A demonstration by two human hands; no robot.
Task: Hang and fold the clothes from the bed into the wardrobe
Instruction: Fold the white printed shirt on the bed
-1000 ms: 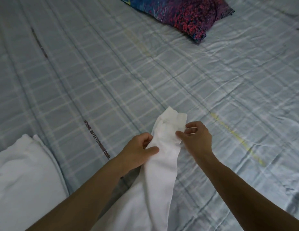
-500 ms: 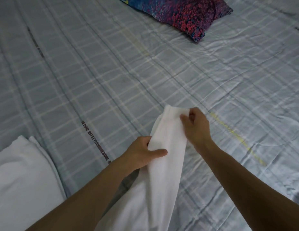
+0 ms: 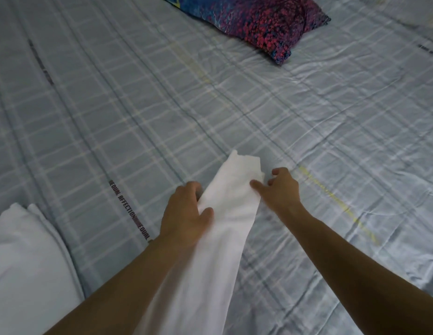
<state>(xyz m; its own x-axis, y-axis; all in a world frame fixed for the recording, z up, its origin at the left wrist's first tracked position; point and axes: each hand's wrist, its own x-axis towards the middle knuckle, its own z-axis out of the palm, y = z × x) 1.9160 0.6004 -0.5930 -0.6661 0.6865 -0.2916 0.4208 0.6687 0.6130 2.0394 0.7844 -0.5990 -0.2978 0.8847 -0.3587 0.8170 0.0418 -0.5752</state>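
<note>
1. Our left hand [image 3: 184,213] grips the white garment [image 3: 210,238] along its left edge, thumb laid across the cloth and fingers curled underneath it.
2. Our right hand [image 3: 280,189] sits at about three o'clock from the garment's far end, thumb touching the cloth's right edge and the other fingers loosely bent above the sheet; we see it pinching nothing, so we read it as relaxed and unclenched.
3. The garment runs as a narrow band from the bottom of the view, between our two forearms, up toward twelve o'clock, where its far end lies on the bed sheet [image 3: 138,105].
4. The sheet is pale blue with a checked pattern, wrinkled on the right side, with a strip of printed lettering at roughly nine o'clock from our left hand.
5. A second white cloth [image 3: 24,257] lies at about eight o'clock, well apart from the garment we hold.
6. A red and blue patterned pillow [image 3: 254,20] rests at about one o'clock, far up the bed.
</note>
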